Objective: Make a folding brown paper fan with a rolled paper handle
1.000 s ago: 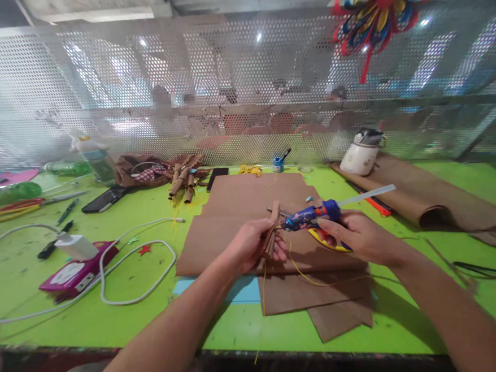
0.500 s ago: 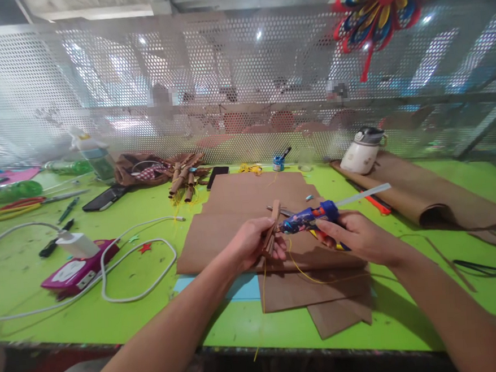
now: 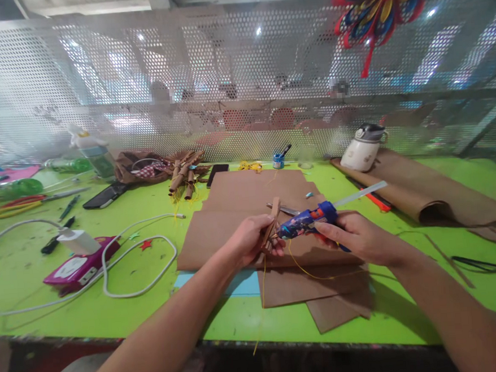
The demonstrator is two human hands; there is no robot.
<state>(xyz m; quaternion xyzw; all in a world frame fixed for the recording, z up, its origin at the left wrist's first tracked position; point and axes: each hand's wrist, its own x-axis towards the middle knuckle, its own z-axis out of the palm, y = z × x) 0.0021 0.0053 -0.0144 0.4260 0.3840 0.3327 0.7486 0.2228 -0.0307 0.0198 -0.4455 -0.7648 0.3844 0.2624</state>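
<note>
My left hand (image 3: 252, 239) is closed on a narrow folded strip of brown paper (image 3: 276, 206), held upright above the brown paper sheets (image 3: 234, 226). A yellow string (image 3: 263, 298) hangs down from beneath it. In my right hand (image 3: 357, 235) is a blue hot glue gun (image 3: 305, 220), a clear glue stick (image 3: 361, 194) poking out of its back. The gun's nozzle points left and meets the strip near my left fingertips; whether it touches is hard to see. Behind the gun, the blades of a pair of scissors (image 3: 284, 208) show on the paper.
Several rolled paper tubes (image 3: 183, 176) lie at the back. On the left are a purple power strip (image 3: 81, 265), a white cable (image 3: 140, 294) and a phone (image 3: 104, 196). A white bottle (image 3: 362, 149) and a large brown paper roll (image 3: 430, 190) occupy the right. A perforated screen (image 3: 240, 67) stands behind.
The glue gun's nozzle has dropped slightly, lower along the paper strip and nearer my left fingertips. Both hands keep their grip, and the view has shifted a little.
</note>
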